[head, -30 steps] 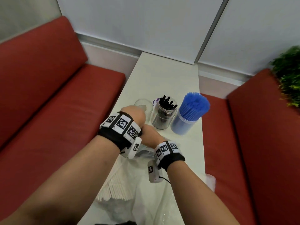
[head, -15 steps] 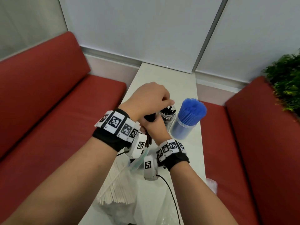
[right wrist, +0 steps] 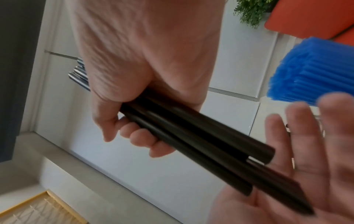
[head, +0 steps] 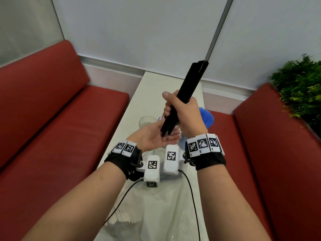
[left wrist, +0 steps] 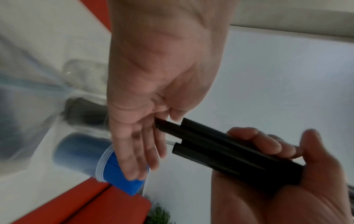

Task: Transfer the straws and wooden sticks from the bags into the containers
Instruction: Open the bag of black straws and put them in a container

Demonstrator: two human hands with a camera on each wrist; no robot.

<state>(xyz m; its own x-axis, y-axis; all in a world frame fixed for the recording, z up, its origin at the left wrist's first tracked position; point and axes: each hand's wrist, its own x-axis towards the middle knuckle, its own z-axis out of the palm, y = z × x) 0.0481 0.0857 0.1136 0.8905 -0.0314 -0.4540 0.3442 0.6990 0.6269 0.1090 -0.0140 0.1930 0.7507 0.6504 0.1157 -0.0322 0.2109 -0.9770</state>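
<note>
1. The right hand [head: 186, 115] clenched a bundle of black straws [head: 184, 94] above the table [head: 156, 84], steeply tilted; the left hand [head: 152, 138] lay flat and released, palm against the lower ends.
2. The ends sat uneven in the left-wrist view; a loose grip could have let a straw slide past the palm and drop.
3. The jar [head: 177, 126] of black straws stood mostly hidden under the hands, so a blind lowering might have missed its mouth or tipped it.
4. The blue straws [head: 206, 117] stood just beside; a stray elbow or bundle could have knocked them.
</note>
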